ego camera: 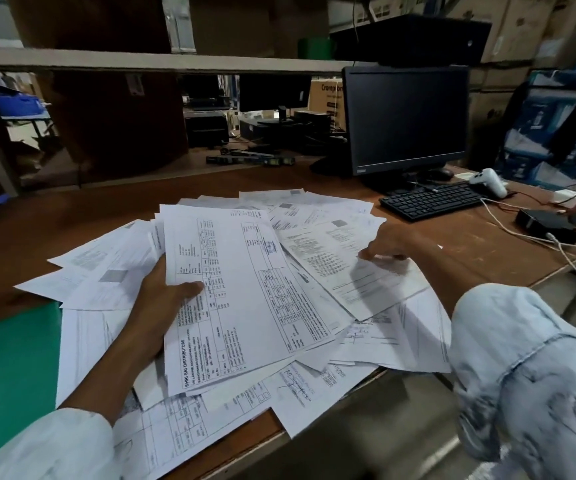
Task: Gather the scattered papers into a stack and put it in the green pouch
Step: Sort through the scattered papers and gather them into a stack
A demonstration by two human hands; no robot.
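Observation:
Several printed white papers [317,216] lie scattered and overlapping across the brown desk [89,209]. My left hand [162,303] grips a small stack of sheets [234,292] by its left edge, thumb on top, lifted a little above the pile. My right hand [390,242] rests on a loose sheet [355,271] at the right of the pile, fingers pinching its edge. The green pouch [9,368] lies flat at the left front of the desk, partly under the papers. Some sheets hang over the desk's front edge.
A black monitor [406,119] and black keyboard [431,200] stand at the back right. A white device [489,181], a black box [546,225] and white cables [528,237] lie right of the keyboard. A shelf [141,60] runs above the back of the desk.

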